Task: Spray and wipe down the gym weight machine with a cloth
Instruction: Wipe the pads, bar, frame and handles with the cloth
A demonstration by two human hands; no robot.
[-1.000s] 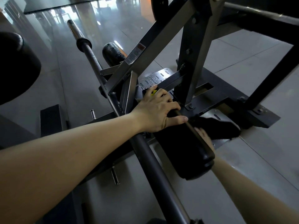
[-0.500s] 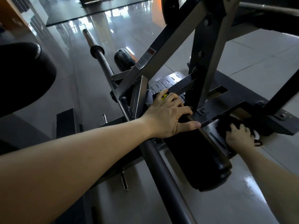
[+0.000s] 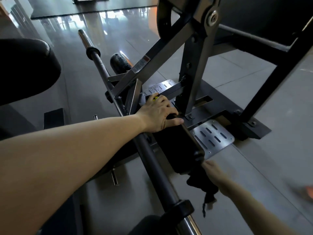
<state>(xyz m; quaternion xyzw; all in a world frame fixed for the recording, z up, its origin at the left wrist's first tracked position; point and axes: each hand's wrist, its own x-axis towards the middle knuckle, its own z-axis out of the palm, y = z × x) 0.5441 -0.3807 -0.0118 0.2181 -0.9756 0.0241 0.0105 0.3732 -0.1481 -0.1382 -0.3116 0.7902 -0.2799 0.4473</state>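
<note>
Nearest, the long bar [image 3: 152, 160] crosses the machine [image 3: 191, 85] low over the floor [image 3: 254, 167], with a collar at its near end. Just beyond it, the right hand [image 3: 214, 173] has its grip closed on the black cloth [image 3: 201, 182]. The cloth is bunched against the near end of the black pad [image 3: 177, 146], with a loose tail dangling toward the floor. It looks light and limp and will likely fold and drag, so it is best kept balled in the palm rather than held by a corner. Farther along, the left hand [image 3: 159, 114] has its grip curled over the pad's far end, apparently bracing. Something yellow shows under its fingers, too hidden to name. The pad looks soft and yielding; the machine's steel looks rigid, heavy and probably slick once sprayed. Off the pad's right edge lies the slotted foot plate [image 3: 215, 136].
</note>
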